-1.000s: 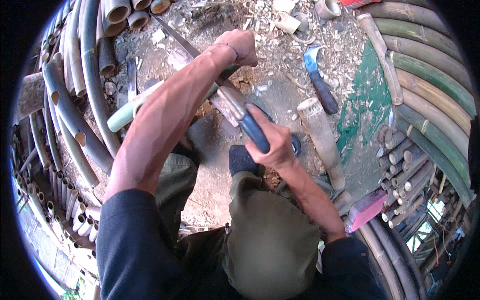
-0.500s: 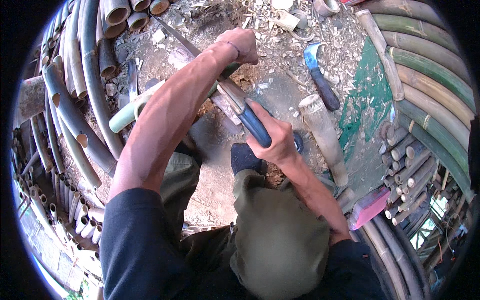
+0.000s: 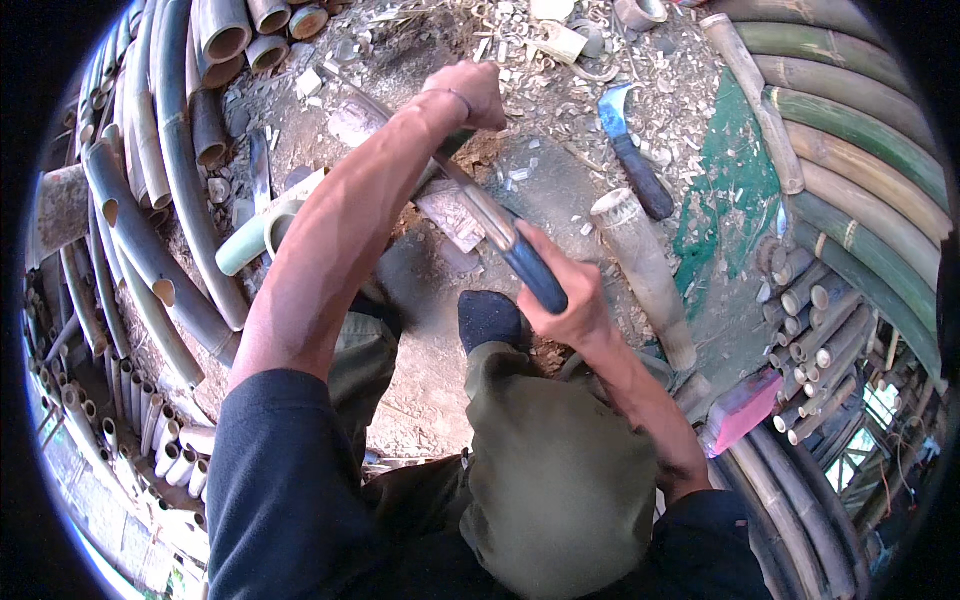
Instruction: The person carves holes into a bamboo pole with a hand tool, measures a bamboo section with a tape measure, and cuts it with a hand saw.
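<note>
My right hand [image 3: 572, 303] is wrapped round the dark blue handle of a saw [image 3: 537, 271]. Its long, narrow blade slants up and to the left, passes beneath my left forearm and shows again beyond it. Farther out, my left hand [image 3: 468, 92] is closed on a dark green bamboo piece [image 3: 455, 143], mostly hidden by the hand and forearm. The blade lies close beside this piece; the cut itself is out of sight. Under the blade, on the ground, is a flat pale wooden block [image 3: 452, 215].
A curved-blade knife [image 3: 637, 155] and a thick pale bamboo post [image 3: 645, 280] lie to the right, near a green sheet [image 3: 730, 180]. Pale green bamboo tubes [image 3: 245, 247] rest left of my forearm. Bamboo poles [image 3: 185, 180] line both sides; a pink box [image 3: 743, 412] sits lower right.
My right hand has drawn the saw back toward me, down and to the right. The blade's far tip has come closer to my left forearm. My left hand keeps its grip.
</note>
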